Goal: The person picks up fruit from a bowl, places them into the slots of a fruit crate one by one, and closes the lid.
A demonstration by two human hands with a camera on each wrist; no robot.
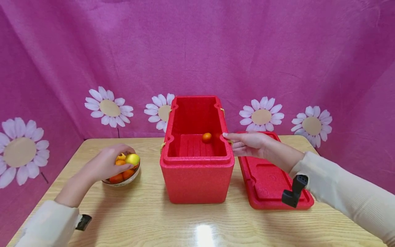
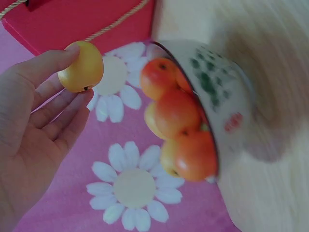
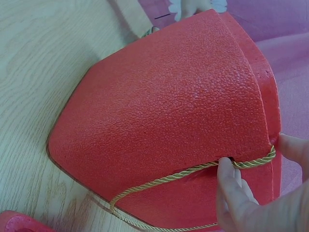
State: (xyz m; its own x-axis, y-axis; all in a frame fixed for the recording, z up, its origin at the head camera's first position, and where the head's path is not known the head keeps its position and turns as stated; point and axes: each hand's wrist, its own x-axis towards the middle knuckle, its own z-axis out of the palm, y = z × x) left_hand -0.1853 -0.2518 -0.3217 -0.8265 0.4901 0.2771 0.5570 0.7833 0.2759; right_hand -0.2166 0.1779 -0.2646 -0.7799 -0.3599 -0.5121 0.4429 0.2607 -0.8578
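Note:
My left hand (image 1: pixel 106 164) is over the patterned bowl (image 2: pixel 224 106) at the left and pinches a small yellow apple (image 2: pixel 81 66) between thumb and fingertips. Several orange-red fruits (image 2: pixel 177 113) lie in the bowl below it. At the middle of the table stands a red foam box (image 1: pixel 197 185), open at the top, with one orange fruit (image 1: pixel 206 138) on its floor. My right hand (image 1: pixel 251 143) grips the box's right wall, thumb at the rim and fingers against the outside, beside the gold rope (image 3: pixel 164 180).
The red lid (image 1: pixel 271 178) lies on the wooden table (image 1: pixel 139 219) right of the box, under my right forearm. Behind the table hangs a pink cloth (image 1: pixel 197 51) with white daisies.

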